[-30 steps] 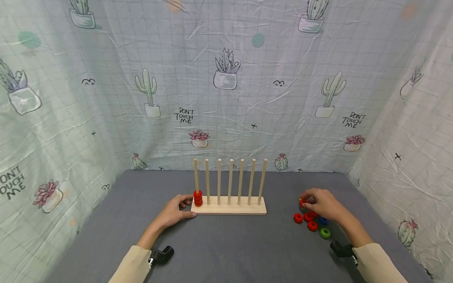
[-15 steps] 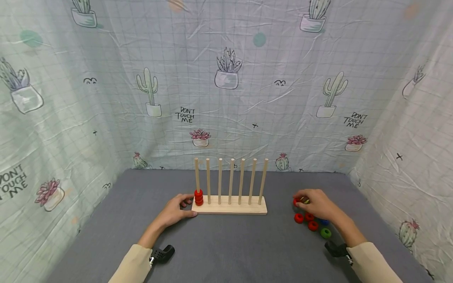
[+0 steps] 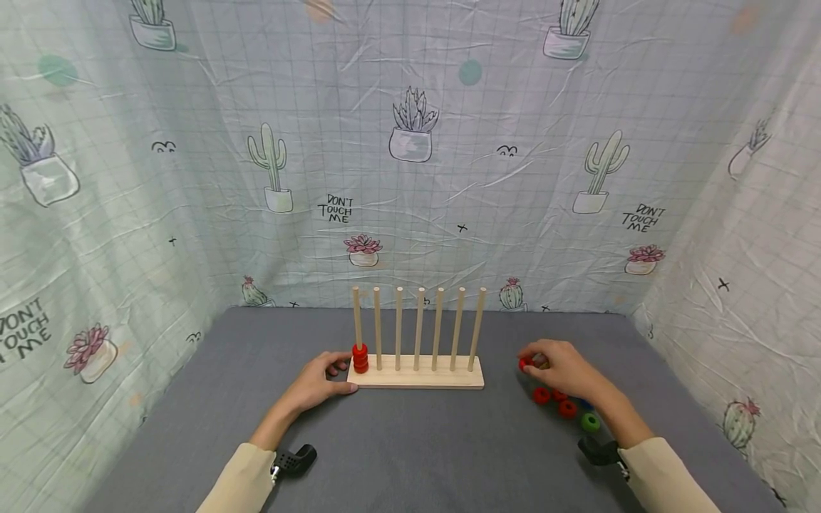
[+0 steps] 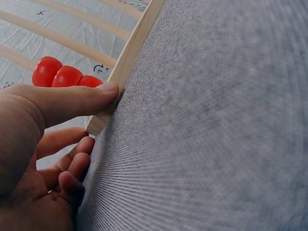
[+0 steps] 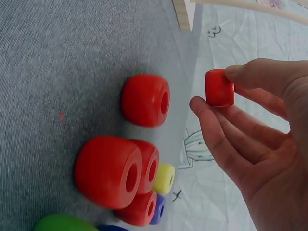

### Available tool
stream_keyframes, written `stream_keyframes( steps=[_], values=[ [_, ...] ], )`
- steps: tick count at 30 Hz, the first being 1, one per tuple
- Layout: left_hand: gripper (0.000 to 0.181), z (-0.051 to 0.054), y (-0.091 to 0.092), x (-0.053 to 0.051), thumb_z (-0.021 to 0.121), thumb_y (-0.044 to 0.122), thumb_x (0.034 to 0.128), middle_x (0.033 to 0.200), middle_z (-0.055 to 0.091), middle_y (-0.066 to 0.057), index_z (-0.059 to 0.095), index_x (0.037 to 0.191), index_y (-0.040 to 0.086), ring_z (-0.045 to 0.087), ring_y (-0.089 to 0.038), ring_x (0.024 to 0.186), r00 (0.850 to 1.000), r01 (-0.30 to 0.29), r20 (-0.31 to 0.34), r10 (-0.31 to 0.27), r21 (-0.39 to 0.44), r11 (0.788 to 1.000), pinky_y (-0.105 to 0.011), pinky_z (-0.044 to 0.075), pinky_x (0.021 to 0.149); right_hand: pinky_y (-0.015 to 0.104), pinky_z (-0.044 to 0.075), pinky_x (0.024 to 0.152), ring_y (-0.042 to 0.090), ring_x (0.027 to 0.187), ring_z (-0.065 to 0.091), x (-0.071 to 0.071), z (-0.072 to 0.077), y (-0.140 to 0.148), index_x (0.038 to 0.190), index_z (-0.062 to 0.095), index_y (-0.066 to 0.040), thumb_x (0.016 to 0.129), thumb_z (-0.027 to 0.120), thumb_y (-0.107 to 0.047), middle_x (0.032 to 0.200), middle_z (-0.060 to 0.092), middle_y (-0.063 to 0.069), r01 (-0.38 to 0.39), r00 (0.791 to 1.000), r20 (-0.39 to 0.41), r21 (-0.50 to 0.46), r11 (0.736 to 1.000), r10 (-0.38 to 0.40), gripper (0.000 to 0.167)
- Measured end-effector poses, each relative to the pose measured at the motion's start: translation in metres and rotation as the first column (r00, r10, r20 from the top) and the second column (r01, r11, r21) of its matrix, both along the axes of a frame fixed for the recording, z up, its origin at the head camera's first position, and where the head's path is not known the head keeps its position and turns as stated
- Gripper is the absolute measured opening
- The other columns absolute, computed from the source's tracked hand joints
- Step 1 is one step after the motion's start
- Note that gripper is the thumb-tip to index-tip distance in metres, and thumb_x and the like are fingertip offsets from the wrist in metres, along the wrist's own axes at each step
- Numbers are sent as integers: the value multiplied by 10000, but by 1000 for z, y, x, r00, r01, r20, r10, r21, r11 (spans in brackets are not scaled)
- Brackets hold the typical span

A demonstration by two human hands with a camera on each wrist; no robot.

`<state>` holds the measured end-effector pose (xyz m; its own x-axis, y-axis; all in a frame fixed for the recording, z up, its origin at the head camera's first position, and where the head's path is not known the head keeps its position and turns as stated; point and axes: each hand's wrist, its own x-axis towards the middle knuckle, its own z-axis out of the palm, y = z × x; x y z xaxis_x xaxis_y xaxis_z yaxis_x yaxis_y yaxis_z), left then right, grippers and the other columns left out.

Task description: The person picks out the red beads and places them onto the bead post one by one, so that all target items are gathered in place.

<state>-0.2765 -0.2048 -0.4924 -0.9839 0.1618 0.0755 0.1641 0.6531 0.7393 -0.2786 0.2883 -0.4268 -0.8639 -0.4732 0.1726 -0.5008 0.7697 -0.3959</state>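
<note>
A wooden peg stand (image 3: 417, 379) with several upright dowels sits mid-table. Three red beads (image 4: 67, 76) are stacked on its leftmost dowel. My left hand (image 3: 317, 382) holds the left end of the base, its thumb on the front edge, as the left wrist view shows. Off to the right of the stand, my right hand (image 3: 559, 367) pinches a red bead (image 5: 219, 89) between thumb and fingers, above the table. Below that hand lie loose beads: several red ones (image 5: 108, 171), a green bead (image 3: 590, 422), a yellow bead (image 5: 164, 178) and blue ones (image 5: 157, 210).
The grey tabletop (image 3: 410, 449) stretches in front of the stand. A curtain printed with cacti (image 3: 410, 214) hangs behind and along both sides. Black wrist devices (image 3: 295, 459) sit at both sleeves.
My right hand has moved left, away from the bead pile toward the stand, carrying the red bead. The left hand stays at the base's left end.
</note>
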Motion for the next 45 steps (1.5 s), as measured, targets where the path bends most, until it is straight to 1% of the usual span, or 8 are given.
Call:
stream_keyframes(
  steps=[4, 15, 18, 23, 28, 33, 38, 45],
  values=[
    [697, 1, 0, 0, 899, 270, 789, 1142, 651, -74, 633, 1400, 67, 560, -197, 987, 1000, 3, 2, -3, -2, 1000, -370, 452, 846, 300, 562, 718, 167, 877, 710, 2, 0, -5, 1176, 744, -44, 921, 753, -83, 1084, 741, 76, 0, 1000, 2, 2, 1000, 0, 259],
    [699, 1, 0, 0, 902, 269, 785, 1141, 648, -77, 635, 1399, 68, 560, -209, 993, 1000, 2, 4, -2, 4, 1000, -376, 453, 852, 280, 560, 712, 162, 866, 699, 6, 5, -22, 1158, 752, -70, 918, 755, -94, 1045, 726, 30, -65, 998, -25, 27, 998, 66, 241],
    [700, 0, 0, -1, 901, 272, 788, 1140, 650, -78, 633, 1401, 66, 562, -210, 994, 1000, 5, 2, -5, -1, 1000, -378, 454, 851, 284, 571, 710, 158, 860, 704, 6, 6, -28, 1148, 751, -63, 918, 751, -89, 1044, 727, 38, -97, 995, -32, 23, 995, 98, 232],
    [701, 1, 0, -1, 905, 275, 783, 1135, 653, -72, 638, 1398, 71, 562, -200, 991, 1000, 3, 0, -3, -4, 1000, -382, 454, 853, 284, 576, 706, 139, 850, 709, 7, 11, -36, 1124, 753, -93, 919, 745, -81, 1031, 722, 30, -142, 989, -46, 20, 990, 143, 206],
    [696, 3, 0, -1, 906, 267, 782, 1128, 653, -68, 639, 1395, 71, 561, -197, 987, 1000, 3, 1, -3, -5, 1000, -378, 454, 850, 265, 578, 705, 122, 861, 709, 7, 16, -44, 1114, 753, -127, 923, 742, -83, 1037, 713, 9, -161, 986, -47, 15, 987, 161, 197],
    [694, 3, 1, -1, 906, 271, 784, 1129, 652, -67, 640, 1393, 72, 564, -197, 989, 1000, 3, 1, -3, -8, 1000, -381, 457, 852, 269, 583, 702, 118, 844, 705, 7, 20, -54, 1100, 759, -128, 918, 742, -79, 1012, 714, 1, -165, 985, -53, 14, 986, 166, 189],
    [698, 2, 1, -1, 905, 280, 784, 1137, 653, -71, 639, 1394, 73, 568, -202, 995, 1000, 0, 0, 0, -14, 1000, -383, 457, 859, 231, 565, 703, 120, 848, 706, 7, 23, -62, 1115, 760, -116, 923, 738, -85, 1014, 717, -13, -175, 983, -59, 25, 984, 176, 196],
    [693, 1, 2, -1, 904, 278, 784, 1135, 648, -61, 640, 1396, 86, 558, -198, 992, 1000, -5, 8, 5, -8, 1000, -375, 449, 863, 275, 586, 722, 142, 876, 706, 7, 30, -73, 1140, 754, -93, 931, 731, -96, 1060, 722, 14, -205, 977, -53, 10, 979, 206, 211]
  ],
)
